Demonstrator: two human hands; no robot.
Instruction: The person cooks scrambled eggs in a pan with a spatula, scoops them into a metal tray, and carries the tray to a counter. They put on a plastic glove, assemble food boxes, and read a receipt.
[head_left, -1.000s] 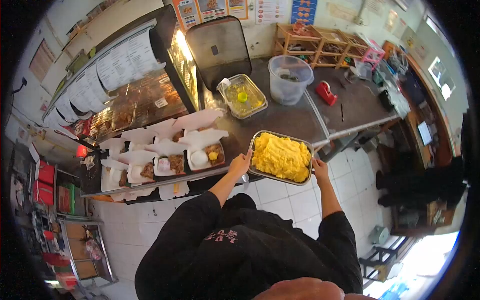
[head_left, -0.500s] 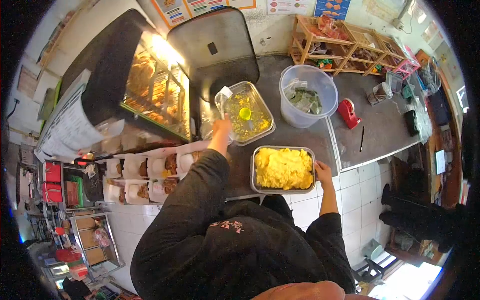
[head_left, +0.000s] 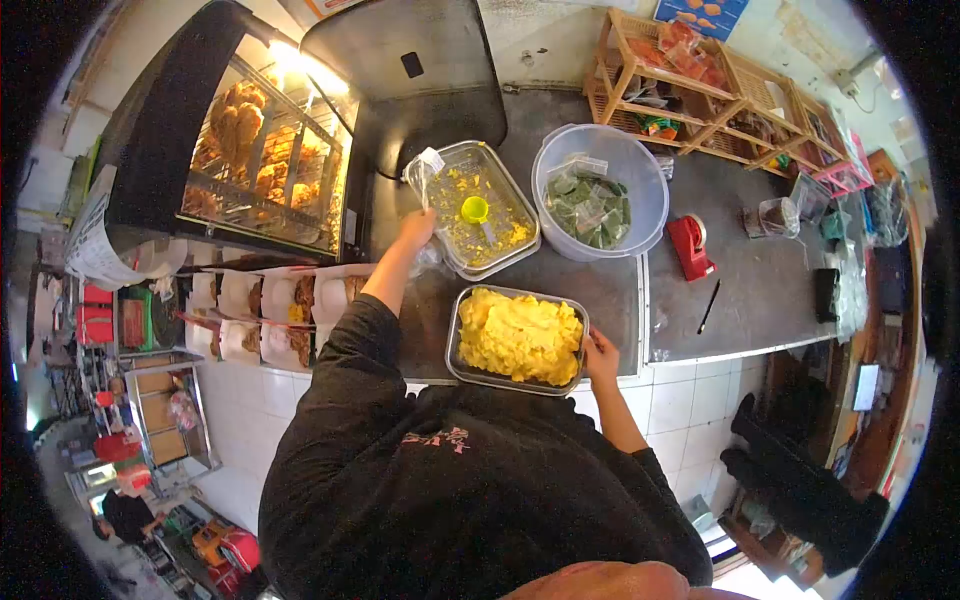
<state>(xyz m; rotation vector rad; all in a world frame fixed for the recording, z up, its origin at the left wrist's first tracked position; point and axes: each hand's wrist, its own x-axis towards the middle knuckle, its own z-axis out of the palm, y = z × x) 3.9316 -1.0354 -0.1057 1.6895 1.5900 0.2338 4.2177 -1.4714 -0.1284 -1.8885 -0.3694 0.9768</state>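
Observation:
My right hand (head_left: 600, 357) grips the right rim of a metal tray (head_left: 455, 350) heaped with yellow mashed food (head_left: 520, 335), at the counter's front edge. Farther back and to the left, my left hand (head_left: 417, 228) is closed on clear plastic (head_left: 428, 185) along the left side of a second metal tray (head_left: 525, 215). That tray holds scattered yellow bits and a small lime-green cup (head_left: 475, 209). The plastic runs from the tray's upper left corner down to my fingers, and some bunches below my hand.
A translucent tub (head_left: 645, 225) holds green packets. Left stands a lit display cabinet (head_left: 270, 165) of fried chicken, with open food boxes (head_left: 240, 295) before it. A red tape dispenser (head_left: 690, 248), a pen (head_left: 709, 307) and wooden racks (head_left: 725, 95) are to the right.
My view has shifted, showing more of the cabinet and the tub's inside. The plastic by my left hand now stretches up to the tray corner. My right hand keeps its tray.

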